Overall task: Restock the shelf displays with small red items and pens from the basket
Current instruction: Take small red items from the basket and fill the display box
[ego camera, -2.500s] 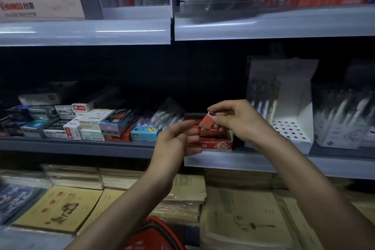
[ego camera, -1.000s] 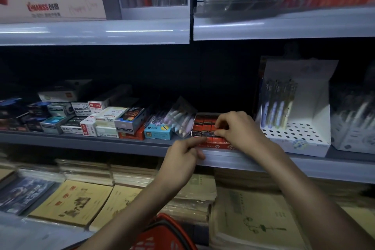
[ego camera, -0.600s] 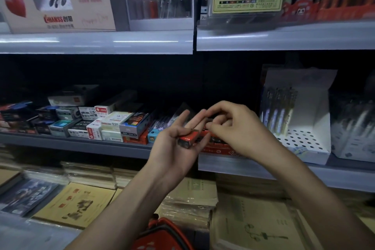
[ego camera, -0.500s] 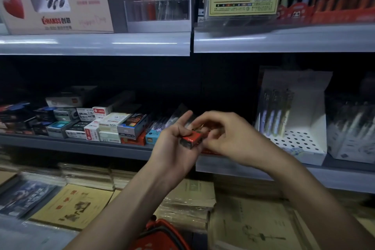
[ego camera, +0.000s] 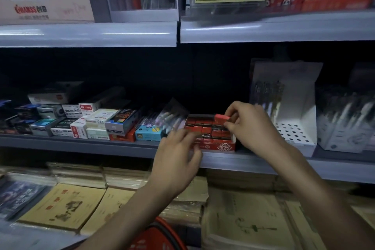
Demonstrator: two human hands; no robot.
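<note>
Pinching one small red item [ego camera: 222, 117] between thumb and fingertips, the right hand [ego camera: 253, 128] holds it just above the back right corner of the red display box [ego camera: 219, 146], apparently lining it up with a free slot among the rows already packed inside. The left hand [ego camera: 176, 156] sits at the box's front left corner, probably steadying it against the push, but it is smeared with motion and whether its curled fingers hold anything cannot be told. The box stands at the front of the middle shelf [ego camera: 263, 166], hemmed in on both sides: a white pen display [ego camera: 294, 134] just beside it on the right, a clear pen packet [ego camera: 172, 116] and a blue box [ego camera: 147, 134] crowding its left. That leaves little room for fingers, so the approach from above looks sensible. The red basket [ego camera: 154, 237] waits low in view, between the forearms.
</note>
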